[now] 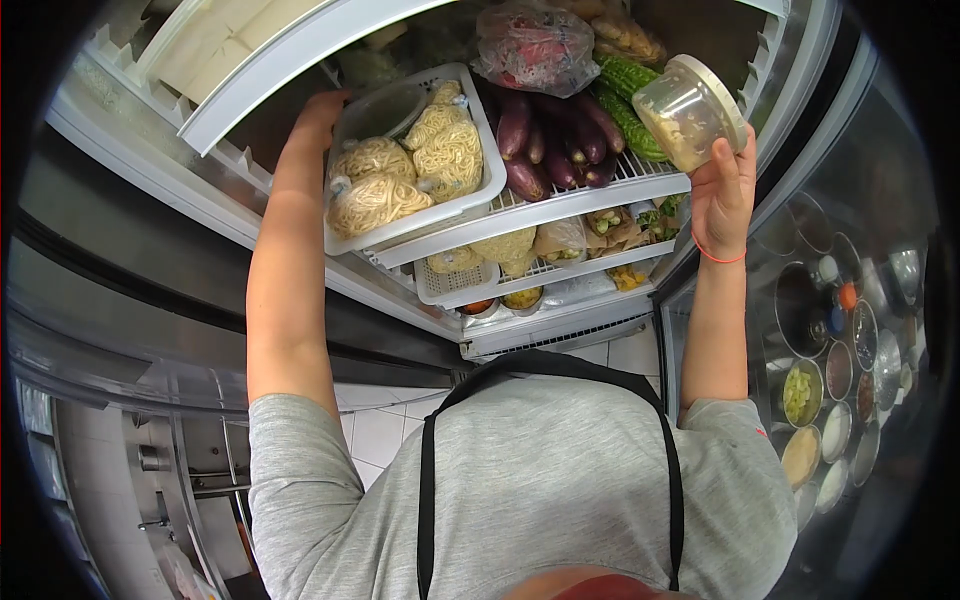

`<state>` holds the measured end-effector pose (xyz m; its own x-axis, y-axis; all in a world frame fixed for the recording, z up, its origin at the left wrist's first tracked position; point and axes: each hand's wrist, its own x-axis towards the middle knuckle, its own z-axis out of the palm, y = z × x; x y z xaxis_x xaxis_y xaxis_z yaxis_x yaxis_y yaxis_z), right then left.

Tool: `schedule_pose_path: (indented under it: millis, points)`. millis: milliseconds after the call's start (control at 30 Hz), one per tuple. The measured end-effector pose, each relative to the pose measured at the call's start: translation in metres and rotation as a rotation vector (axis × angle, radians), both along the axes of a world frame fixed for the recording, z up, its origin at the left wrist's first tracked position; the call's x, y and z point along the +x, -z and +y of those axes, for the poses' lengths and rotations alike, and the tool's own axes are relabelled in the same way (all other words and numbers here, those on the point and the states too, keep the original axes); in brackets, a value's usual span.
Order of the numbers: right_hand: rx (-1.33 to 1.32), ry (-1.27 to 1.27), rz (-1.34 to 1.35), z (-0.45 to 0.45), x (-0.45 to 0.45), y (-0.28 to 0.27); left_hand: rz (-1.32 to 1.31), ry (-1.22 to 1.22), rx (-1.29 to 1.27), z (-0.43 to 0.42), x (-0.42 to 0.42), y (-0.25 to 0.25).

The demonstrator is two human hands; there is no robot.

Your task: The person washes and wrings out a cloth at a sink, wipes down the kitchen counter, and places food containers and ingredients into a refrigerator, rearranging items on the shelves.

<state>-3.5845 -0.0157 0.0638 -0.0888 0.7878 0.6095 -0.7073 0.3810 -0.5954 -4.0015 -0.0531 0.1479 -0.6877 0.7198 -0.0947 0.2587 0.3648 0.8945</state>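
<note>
My right hand (722,195) is raised at the right of the open fridge, closed round a clear plastic tub (668,122) with a pale lid. The tub is tilted and has some pale food inside. At the left, my left hand (322,112) grips the far side of a white plastic basket (494,165); its fingers are partly hidden. Several bags of noodles (378,200) lie in the basket, with a clear round container lid or tub (375,112) behind them. The basket juts over the shelf's front edge.
Beside the basket lie eggplants (560,140), green bitter melons (628,105) and a bagged red item (535,48). A shelf rail (270,70) crosses above. Below, a lower shelf (560,283) holds bagged food. The glass door (830,330) at right reflects several bowls.
</note>
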Motion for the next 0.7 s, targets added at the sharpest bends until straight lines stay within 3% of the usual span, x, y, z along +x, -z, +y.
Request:
schedule_pose_path:
  millis: [100, 167, 233, 300, 400, 467, 700]
  points:
    - [-0.01, -0.001, -0.001, 0.001, -0.003, 0.003, 0.296, 0.078, -0.049, 0.022, -0.032, 0.017]
    - [-0.017, 0.006, 0.014, 0.001, -0.003, 0.002, 0.685, 0.186, 0.138, 0.024, 0.011, 0.007]
    - [-0.02, 0.005, 0.025, 0.002, -0.004, 0.002, 0.743, 0.413, 0.108, 0.031, 0.056, -0.007]
    - [-0.06, 0.014, 0.02, 0.001, -0.003, 0.004, 1.001, 0.534, 0.117, 0.055, 0.084, -0.004]
    - [-0.047, 0.029, 0.029, -0.008, 0.001, 0.005, 0.971, 0.508, 0.129, 0.078, 0.126, 0.001]
    - [-0.065, 0.052, 0.012, -0.01, 0.013, 0.01, 1.161, 0.549, 0.117, 0.102, 0.135, 0.015]
    - [-0.148, 0.194, 0.052, -0.017, 0.056, 0.019, 1.184, 0.511, 0.428, 0.122, 0.145, 0.033]
